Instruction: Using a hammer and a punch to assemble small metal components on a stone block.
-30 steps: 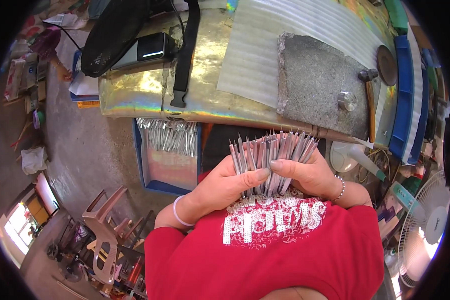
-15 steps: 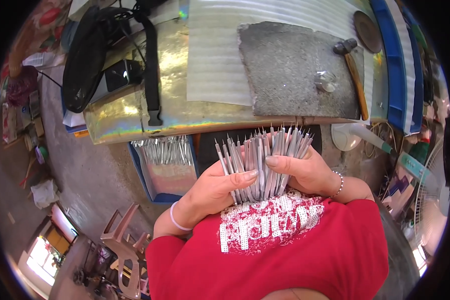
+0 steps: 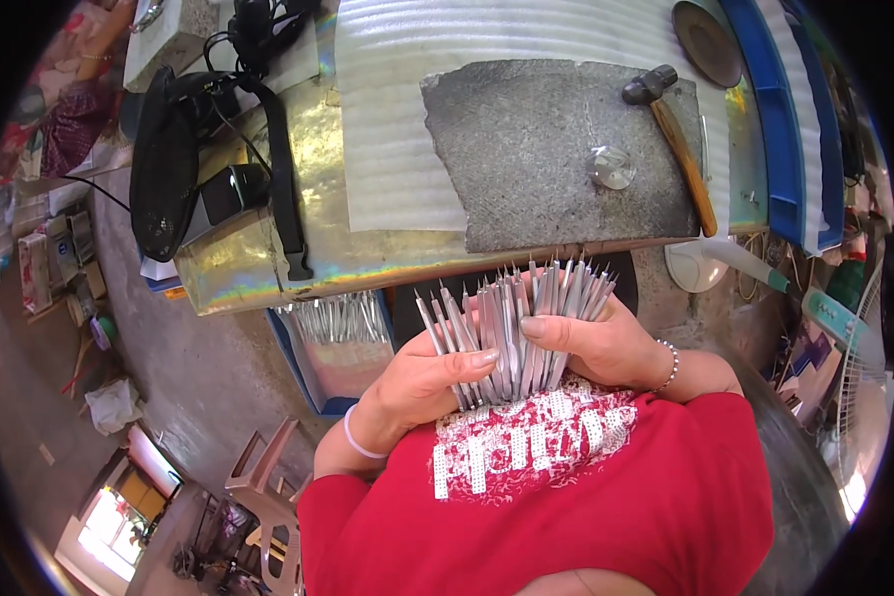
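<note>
Both of my hands hold one fanned bundle of thin silver metal tweezers, points up, just above my red shirt. My left hand grips the lower left of the bundle, thumb across the front. From the right, my right hand closes on it, its thumb pressing the middle pieces. A blue bin with more of the same silver pieces stands on the floor to the left of my hands.
Ahead is a shiny iridescent workbench with a grey stone slab, a hammer and a small round metal piece. A black bag with a strap lies at its left. Blue trays stand at right; a chair lower left.
The view has shifted so the bench sits more to the left and higher. The bundle stays in both hands, and my right thumb has slid further across its front.
</note>
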`<state>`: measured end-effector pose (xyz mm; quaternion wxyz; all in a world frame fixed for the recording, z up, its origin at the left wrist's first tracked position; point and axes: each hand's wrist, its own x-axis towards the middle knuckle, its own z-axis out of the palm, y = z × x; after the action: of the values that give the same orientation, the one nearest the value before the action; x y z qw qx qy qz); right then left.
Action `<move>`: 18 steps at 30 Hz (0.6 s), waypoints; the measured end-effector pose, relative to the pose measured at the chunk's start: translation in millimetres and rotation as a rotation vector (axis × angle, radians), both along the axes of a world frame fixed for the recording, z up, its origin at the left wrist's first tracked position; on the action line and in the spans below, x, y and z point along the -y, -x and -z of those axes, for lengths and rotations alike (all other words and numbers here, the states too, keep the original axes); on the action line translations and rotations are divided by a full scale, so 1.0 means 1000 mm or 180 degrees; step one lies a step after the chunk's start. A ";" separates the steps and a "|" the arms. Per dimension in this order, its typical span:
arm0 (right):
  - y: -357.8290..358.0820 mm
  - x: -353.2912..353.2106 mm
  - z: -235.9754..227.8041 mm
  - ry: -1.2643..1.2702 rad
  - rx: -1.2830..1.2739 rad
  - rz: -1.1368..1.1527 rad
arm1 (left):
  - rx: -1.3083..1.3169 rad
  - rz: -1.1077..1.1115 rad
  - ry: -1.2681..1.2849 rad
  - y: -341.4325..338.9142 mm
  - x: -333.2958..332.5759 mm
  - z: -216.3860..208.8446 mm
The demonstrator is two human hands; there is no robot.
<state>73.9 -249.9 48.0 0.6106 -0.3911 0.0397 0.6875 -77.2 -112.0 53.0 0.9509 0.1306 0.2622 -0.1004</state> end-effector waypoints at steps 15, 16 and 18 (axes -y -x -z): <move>-0.010 -0.002 -0.002 -0.0175 -0.0242 0.0169 | 0.0165 -0.0154 0.0220 -0.006 -0.003 0.006; -0.011 -0.002 -0.002 -0.0188 -0.0236 0.0183 | 0.0122 -0.0155 0.0232 -0.007 -0.003 0.006; -0.012 -0.002 -0.002 -0.0209 -0.0250 0.0149 | 0.0127 -0.0131 0.0222 -0.008 -0.003 0.007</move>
<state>86.3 -248.4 49.8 0.6370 -0.3425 0.0503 0.6888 -69.0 -108.6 46.3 0.9618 0.0939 0.2420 -0.0873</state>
